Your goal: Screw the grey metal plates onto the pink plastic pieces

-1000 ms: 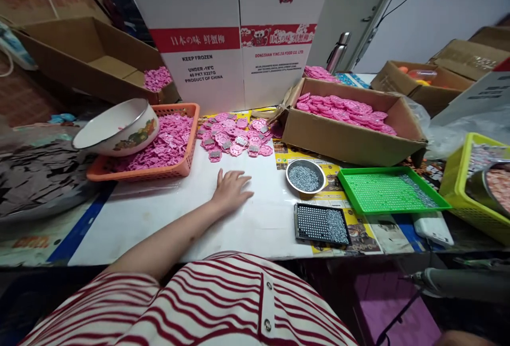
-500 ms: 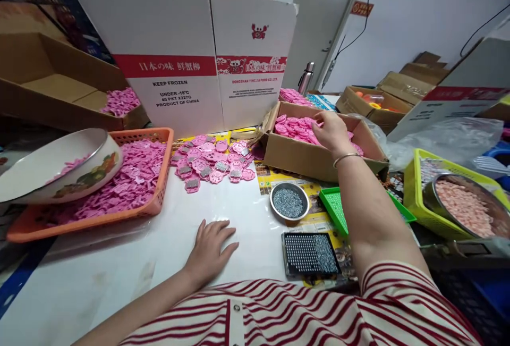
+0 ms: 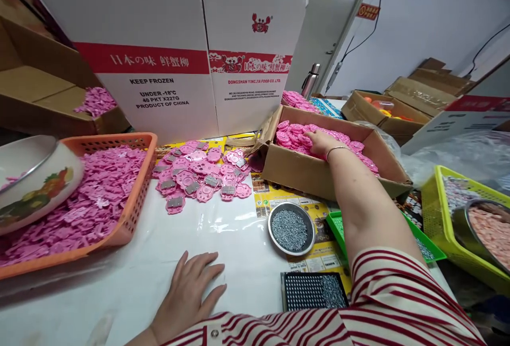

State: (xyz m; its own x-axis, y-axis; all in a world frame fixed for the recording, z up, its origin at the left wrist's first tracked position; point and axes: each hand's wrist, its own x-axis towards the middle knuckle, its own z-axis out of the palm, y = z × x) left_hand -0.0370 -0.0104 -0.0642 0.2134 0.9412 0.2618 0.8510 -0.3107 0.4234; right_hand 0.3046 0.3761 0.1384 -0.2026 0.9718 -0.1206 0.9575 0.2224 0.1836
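Observation:
My left hand [image 3: 195, 285] lies open on the white tabletop, fingers spread, holding nothing. My right hand [image 3: 321, 143] is inside a cardboard box [image 3: 297, 173], at a heap of pink plastic parts [image 3: 292, 136]. One finger is stretched out to the left over them; the other fingers are partly hidden, and nothing lifted shows in them. Beyond my left hand lies a loose pile of pink plastic casings [image 3: 205, 168], several with grey metal plates. A round metal dish [image 3: 290, 229] of small silvery pieces and a black grid tray [image 3: 313, 292], partly covered with similar pieces, are between my hands.
At left, an orange basket [image 3: 145, 176] of small pink parts holds a patterned enamel bowl [image 3: 48, 184]. A white printed carton [image 3: 167, 91] stands behind. A green tray [image 3: 338, 229] lies under my right arm. A yellow basket [image 3: 442, 218] with a metal bowl stands at right.
My right hand has gone lower and slightly left, down to the pink parts in the box. My left hand stays flat on the table. The camera view has tipped down and moved nearer.

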